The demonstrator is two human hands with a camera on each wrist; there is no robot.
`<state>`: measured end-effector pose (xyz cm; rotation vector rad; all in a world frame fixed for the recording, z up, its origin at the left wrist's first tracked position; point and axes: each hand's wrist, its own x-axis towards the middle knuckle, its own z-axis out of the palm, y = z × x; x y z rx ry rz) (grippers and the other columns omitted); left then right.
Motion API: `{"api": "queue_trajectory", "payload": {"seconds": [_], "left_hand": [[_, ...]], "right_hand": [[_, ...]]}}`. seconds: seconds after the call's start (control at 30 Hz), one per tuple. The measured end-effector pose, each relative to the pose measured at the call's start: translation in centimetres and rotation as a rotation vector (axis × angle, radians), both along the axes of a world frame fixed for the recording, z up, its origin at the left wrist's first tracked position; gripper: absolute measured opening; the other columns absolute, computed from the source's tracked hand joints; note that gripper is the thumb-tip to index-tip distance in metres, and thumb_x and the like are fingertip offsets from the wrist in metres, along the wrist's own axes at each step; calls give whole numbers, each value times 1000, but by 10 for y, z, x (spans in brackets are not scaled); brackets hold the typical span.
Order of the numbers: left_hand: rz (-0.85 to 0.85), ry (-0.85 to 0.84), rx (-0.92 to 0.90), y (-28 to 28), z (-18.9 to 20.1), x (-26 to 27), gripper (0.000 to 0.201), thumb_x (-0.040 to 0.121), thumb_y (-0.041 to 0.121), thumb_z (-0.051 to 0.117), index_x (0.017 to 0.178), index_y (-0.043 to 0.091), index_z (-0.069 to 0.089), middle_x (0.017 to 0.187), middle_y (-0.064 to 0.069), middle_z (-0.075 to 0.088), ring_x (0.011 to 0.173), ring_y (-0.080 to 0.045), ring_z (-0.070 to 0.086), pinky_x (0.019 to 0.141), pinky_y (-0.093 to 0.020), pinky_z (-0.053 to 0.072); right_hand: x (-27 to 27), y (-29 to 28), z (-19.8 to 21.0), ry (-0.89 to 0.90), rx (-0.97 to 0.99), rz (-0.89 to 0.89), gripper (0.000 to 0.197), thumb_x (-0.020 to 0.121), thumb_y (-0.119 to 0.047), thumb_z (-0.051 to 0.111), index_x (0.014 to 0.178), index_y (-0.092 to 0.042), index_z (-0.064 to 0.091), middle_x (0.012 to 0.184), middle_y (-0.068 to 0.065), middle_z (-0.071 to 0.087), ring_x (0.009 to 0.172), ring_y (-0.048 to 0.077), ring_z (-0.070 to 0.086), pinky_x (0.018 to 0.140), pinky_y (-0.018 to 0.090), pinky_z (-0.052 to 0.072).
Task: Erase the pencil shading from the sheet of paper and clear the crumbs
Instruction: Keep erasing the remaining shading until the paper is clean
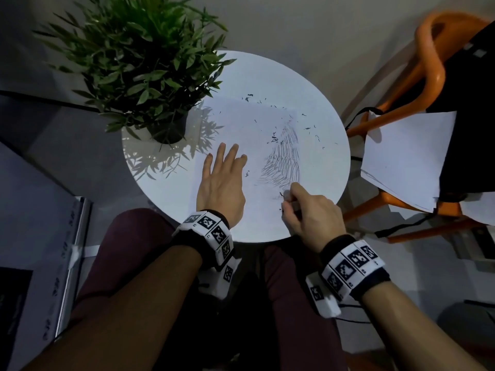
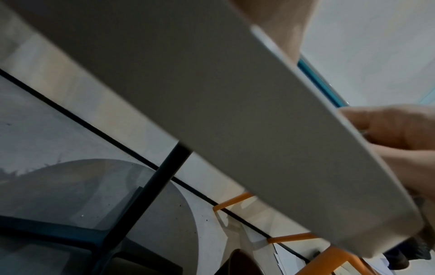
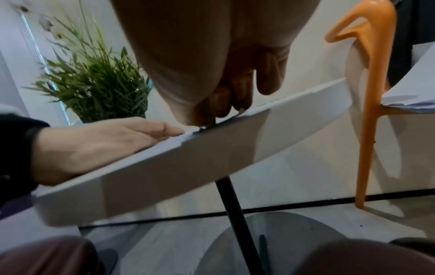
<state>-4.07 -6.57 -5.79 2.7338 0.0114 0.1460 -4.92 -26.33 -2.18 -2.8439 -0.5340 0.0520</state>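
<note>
Flat, fingers spread, left hand [image 1: 221,180] pins the white paper sheet [image 1: 241,135] so right hand [image 1: 308,212], pinching a small white eraser [image 1: 286,194], can rub the grey pencil shading [image 1: 284,159].

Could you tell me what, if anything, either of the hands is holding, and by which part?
The right hand pinches a small white eraser by its upper end, tip on the paper. The left hand holds nothing, lying flat on it.

Bare forearms, black wristbands [image 1: 351,266] with white square-coded marker blocks, maroon trousers [image 1: 128,245]
</note>
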Motion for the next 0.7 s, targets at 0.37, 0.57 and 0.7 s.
{"api": "queue_trajectory", "payload": {"seconds": [0.37,0.57,0.7], "left_hand": [[13,-3,11,0,1,0,70,90,-3,46,154,17,26,167,-2,9,154,-22,-5,125,-41,-2],[12,-1,8,-2,1,0,68,90,-3,45,154,17,27,167,-3,8,154,-22,-4,125,-42,-3],[23,-7,-8,-3,2,-1,68,90,-4,43,153,17,28,167,-3,9,154,-21,-3,125,-41,-4]], "right_hand": [[11,32,-5,48,52,58,11,93,-33,51,93,-24,47,72,-3,65,70,29,60,60,37,46],[36,-17,22,687,1097,-292,29,100,-19,52,105,9,54,95,26,70,78,32,70,71,41,57],[47,-8,15,1171,1116,-285,24,96,-21,51,105,2,51,105,28,69,91,32,72,81,36,60]]}}
